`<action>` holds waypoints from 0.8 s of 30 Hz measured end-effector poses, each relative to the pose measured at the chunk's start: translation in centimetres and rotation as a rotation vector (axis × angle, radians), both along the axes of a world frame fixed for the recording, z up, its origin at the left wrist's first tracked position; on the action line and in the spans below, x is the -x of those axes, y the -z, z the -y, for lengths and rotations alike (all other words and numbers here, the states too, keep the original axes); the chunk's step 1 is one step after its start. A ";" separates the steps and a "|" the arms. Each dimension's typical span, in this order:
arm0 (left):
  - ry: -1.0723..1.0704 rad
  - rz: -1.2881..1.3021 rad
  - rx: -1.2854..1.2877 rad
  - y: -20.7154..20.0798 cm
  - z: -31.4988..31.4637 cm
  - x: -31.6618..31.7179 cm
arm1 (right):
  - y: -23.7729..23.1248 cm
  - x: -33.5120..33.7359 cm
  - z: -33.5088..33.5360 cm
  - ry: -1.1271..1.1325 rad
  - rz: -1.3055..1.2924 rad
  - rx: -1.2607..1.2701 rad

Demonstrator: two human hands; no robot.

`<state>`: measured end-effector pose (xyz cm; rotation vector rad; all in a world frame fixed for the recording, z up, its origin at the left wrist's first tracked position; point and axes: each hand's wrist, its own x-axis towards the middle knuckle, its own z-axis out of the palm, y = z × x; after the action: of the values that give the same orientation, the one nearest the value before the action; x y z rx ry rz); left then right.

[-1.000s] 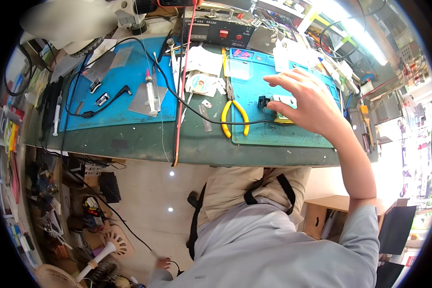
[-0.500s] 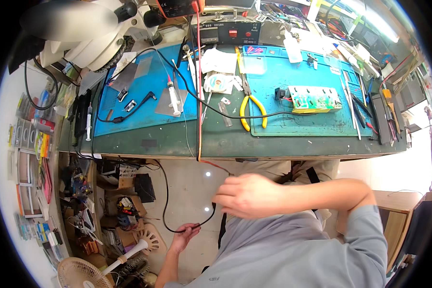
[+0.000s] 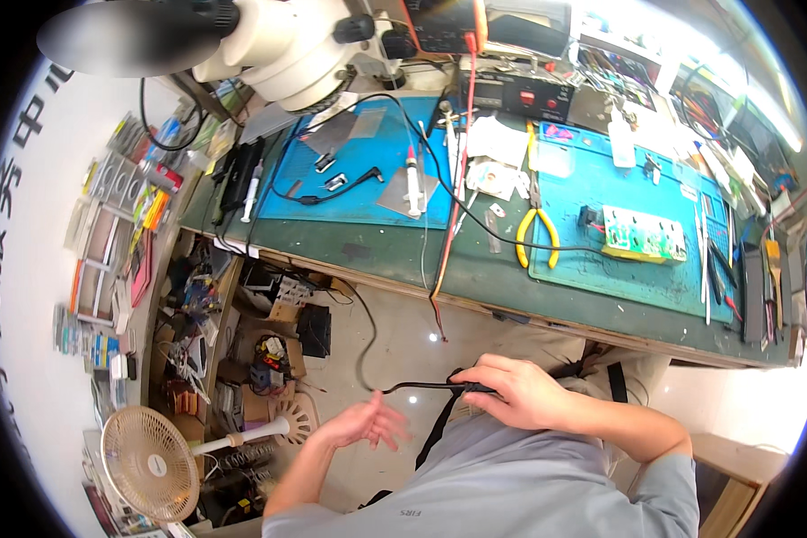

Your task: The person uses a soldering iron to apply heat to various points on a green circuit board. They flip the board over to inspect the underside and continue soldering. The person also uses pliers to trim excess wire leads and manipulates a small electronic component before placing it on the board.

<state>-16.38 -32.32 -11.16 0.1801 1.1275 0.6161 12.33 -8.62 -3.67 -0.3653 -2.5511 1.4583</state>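
Note:
My right hand (image 3: 522, 394), in front of my lap, is closed round the thick end of a black cable (image 3: 421, 386). From there the cable runs left, then bends up toward the underside of the bench. My left hand (image 3: 368, 423) lies just below that bend, its fingers spread and slightly blurred. The thumb tip meets or nearly meets the cable; I cannot tell which. What the cable end looks like inside my right hand is hidden.
The green bench (image 3: 394, 248) carries a blue mat with a syringe (image 3: 412, 184), yellow-handled pliers (image 3: 538, 238) and a circuit board block (image 3: 644, 234). A microscope (image 3: 287, 54) overhangs its left. A red lead (image 3: 439, 309) hangs off the front edge. A fan (image 3: 151, 462) stands lower left.
My left hand has let go of the cable and opened. My right hand has turned, and the cable end now points sideways. The bench has shifted right and tilted in view.

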 end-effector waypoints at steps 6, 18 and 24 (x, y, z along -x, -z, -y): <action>0.186 -0.896 -0.838 -10.9 -9.6 -6.6 | -3.2 -0.3 -0.5 -0.047 -0.145 -0.340; 0.215 -0.574 -0.897 -14.6 -21.2 -9.9 | -10.3 -4.9 -9.3 0.242 -0.193 -0.432; 0.160 -0.956 -1.164 -16.2 -26.7 -9.5 | -10.0 -5.4 -17.8 0.413 0.146 -0.800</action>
<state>-6.87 -5.57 5.07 1.6865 1.4908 1.0244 17.74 9.22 6.36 -0.8006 -2.6820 0.2343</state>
